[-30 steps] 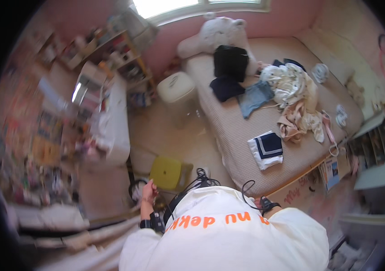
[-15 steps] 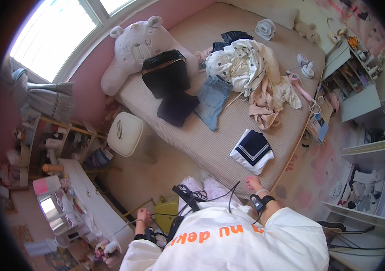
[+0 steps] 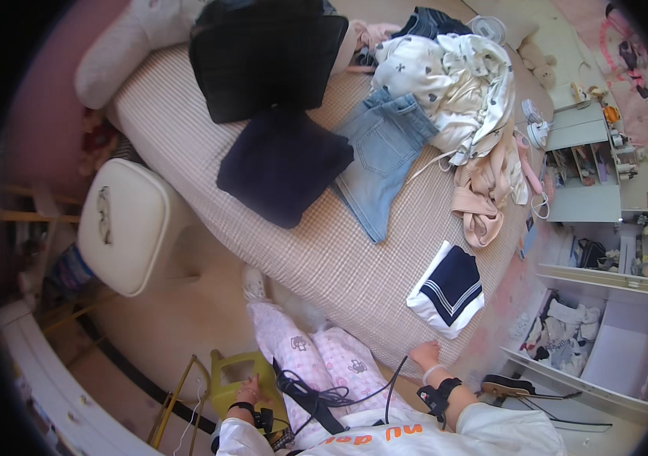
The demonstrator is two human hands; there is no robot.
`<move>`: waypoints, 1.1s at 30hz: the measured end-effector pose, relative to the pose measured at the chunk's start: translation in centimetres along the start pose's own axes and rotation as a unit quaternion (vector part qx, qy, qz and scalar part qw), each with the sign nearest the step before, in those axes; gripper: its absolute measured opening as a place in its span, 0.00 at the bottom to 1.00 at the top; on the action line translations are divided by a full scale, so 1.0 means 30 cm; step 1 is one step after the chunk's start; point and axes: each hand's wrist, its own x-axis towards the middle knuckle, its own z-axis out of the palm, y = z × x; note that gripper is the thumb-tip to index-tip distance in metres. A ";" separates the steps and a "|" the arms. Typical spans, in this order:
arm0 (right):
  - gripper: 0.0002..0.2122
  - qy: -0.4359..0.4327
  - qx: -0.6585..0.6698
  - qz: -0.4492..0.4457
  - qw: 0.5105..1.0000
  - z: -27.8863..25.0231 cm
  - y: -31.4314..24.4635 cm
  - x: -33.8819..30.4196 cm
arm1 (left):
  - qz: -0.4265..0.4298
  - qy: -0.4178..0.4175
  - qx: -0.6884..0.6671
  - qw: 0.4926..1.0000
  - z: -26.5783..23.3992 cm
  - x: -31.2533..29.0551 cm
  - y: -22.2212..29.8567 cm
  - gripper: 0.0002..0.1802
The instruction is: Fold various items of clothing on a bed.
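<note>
My left hand (image 3: 249, 390) hangs low beside an olive-green plastic stool or bin (image 3: 227, 371), its fingers loosely spread and empty. My right hand (image 3: 424, 353) is at the bed's near edge, fingers curled in, with nothing visible in them. Just beyond it on the bed (image 3: 263, 247) lies a folded white top with a navy striped sailor collar (image 3: 449, 289). Farther back are light-blue denim shorts (image 3: 385, 156), a dark navy folded garment (image 3: 284, 167), a black bag (image 3: 269, 64), a rumpled white patterned cloth (image 3: 453, 83) and a pink-beige garment (image 3: 483, 201).
A white stool (image 3: 130, 220) with glasses (image 3: 104, 214) on it stands left of the bed. On the right, an open drawer (image 3: 567, 330) holds clothing. Looped black cables (image 3: 312, 391) lie across my lap. A pink handheld appliance (image 3: 527, 167) rests at the bed's right edge.
My view has moved closer to the bed and tilted down, so the clothes look larger. My left hand has come over beside the green stool or bin. The clothes lie as before.
</note>
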 end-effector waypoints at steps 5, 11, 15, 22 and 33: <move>0.40 0.007 -0.066 0.087 0.994 -0.007 -0.167 -0.012 | -0.093 -0.002 -0.044 0.995 0.169 0.275 -0.114 0.47; 0.40 -0.052 -0.107 -0.022 0.993 0.104 0.101 0.126 | 0.006 -0.090 0.029 0.995 -0.053 0.260 0.013 0.24; 0.48 0.035 -0.065 0.075 0.994 0.053 -0.093 -0.037 | 0.124 -0.052 0.092 0.987 0.130 0.445 -0.154 0.28; 0.51 0.044 -0.058 0.161 0.984 0.076 -0.093 -0.020 | 0.064 -0.033 0.037 0.997 -0.095 0.409 -0.050 0.26; 0.45 0.081 0.038 0.159 0.983 0.043 -0.148 -0.093 | 0.049 0.038 0.007 0.998 -0.303 0.473 0.030 0.22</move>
